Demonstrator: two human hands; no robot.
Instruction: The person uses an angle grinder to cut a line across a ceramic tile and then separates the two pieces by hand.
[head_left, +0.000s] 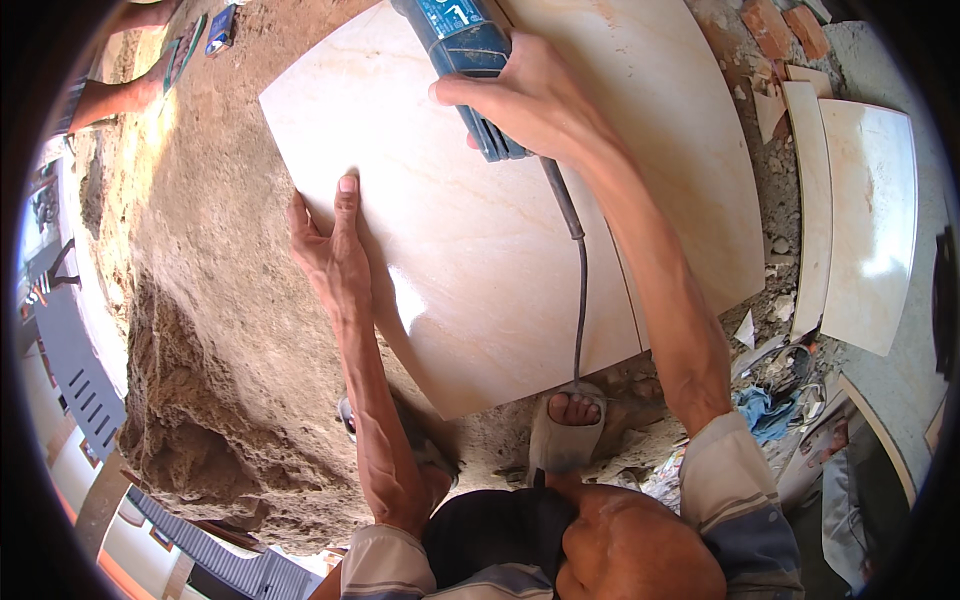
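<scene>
A large cream, glossy tile [480, 270] lies in front of me. A thin dark line runs along it; I cannot tell whether this is a cut or a gap between two pieces. My left hand [335, 240] grips the tile's left edge, thumb on top and the other fingers partly hidden at the edge. Wrapped around the blue body of an angle grinder [465, 45], my right hand [535, 95] holds it over the tile's far part. The tool's far end lies beyond the picture. Its black cord [581, 300] hangs down across the tile toward my foot.
Rough earth [210, 230] spreads to the left, dropping off at a broken edge. Tile offcuts [870, 220] lie at the right, near broken bricks [768, 28] and a blue cloth [765, 412]. My sandalled foot [570, 425] is close to the tile. Another person's limb [115, 100] shows at upper left.
</scene>
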